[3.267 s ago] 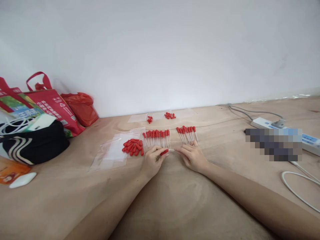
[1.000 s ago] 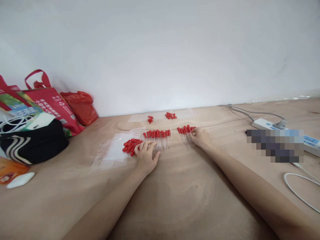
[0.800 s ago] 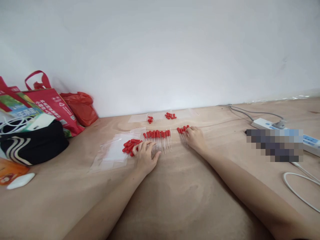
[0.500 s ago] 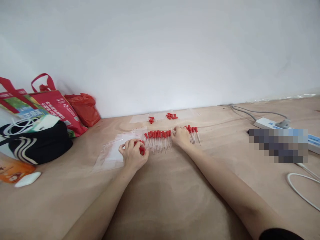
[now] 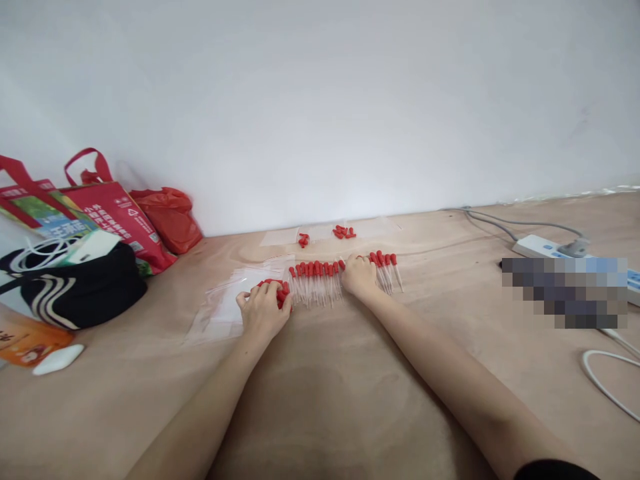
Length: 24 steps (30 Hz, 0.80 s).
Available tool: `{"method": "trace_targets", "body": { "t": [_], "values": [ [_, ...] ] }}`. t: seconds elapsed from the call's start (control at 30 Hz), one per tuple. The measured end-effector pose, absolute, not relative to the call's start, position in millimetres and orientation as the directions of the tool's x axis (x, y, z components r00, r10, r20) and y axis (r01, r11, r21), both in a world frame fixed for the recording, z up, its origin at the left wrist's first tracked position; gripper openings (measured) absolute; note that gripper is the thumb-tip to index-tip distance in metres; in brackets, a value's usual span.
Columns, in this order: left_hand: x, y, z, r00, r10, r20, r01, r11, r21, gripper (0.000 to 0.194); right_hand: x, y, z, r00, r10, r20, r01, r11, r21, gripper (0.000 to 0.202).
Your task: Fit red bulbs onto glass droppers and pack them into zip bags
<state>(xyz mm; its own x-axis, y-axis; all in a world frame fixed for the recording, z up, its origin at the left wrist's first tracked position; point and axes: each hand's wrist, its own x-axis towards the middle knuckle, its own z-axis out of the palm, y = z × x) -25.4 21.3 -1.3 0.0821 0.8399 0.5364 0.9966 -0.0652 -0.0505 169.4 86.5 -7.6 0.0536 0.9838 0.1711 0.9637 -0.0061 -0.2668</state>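
1. My left hand [image 5: 263,309], left of centre, curls half open over the loose red bulbs [image 5: 284,292], perhaps kept close for reach; I cannot tell whether it grips any.
2. My right hand [image 5: 359,275], at centre, bends its fingers between the longer dropper row [image 5: 317,269] and the shorter dropper row [image 5: 381,257]; its fingertips are hidden, so I cannot tell its hold.
3. Both rows lie bulbs-away, seemingly for order.

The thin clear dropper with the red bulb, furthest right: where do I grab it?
Probably by its rounded red bulb, from the right: it looks thicker than the slim clear stem, and the other red-topped droppers lie on its left.
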Motion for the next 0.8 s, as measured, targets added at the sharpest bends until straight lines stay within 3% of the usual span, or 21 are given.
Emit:
{"method": "trace_targets", "body": {
  "t": [0.43, 0.63, 0.8],
  "values": [
    [-23, 21, 3, 0.028, 0.826, 0.563, 0.997, -0.064, 0.045, 0.013, 182, 80, -2, -0.003, 0.992, 0.127, 0.968, 0.035, -0.25, 0.025],
    [-10, 17, -4, 0.168, 0.717, 0.677, 0.927, -0.349, 0.139, 0.019, 206, 85, -1, 0.082, 0.991, 0.105, 0.962, -0.051, -0.269, 0.022],
    [8, 11, -17, 0.287, 0.711, 0.641, 0.858, -0.489, 0.157, 0.02, 211, 86, -4, 0.102, 0.985, 0.136, 0.958, -0.06, -0.282, 0.025]
  ]
}}
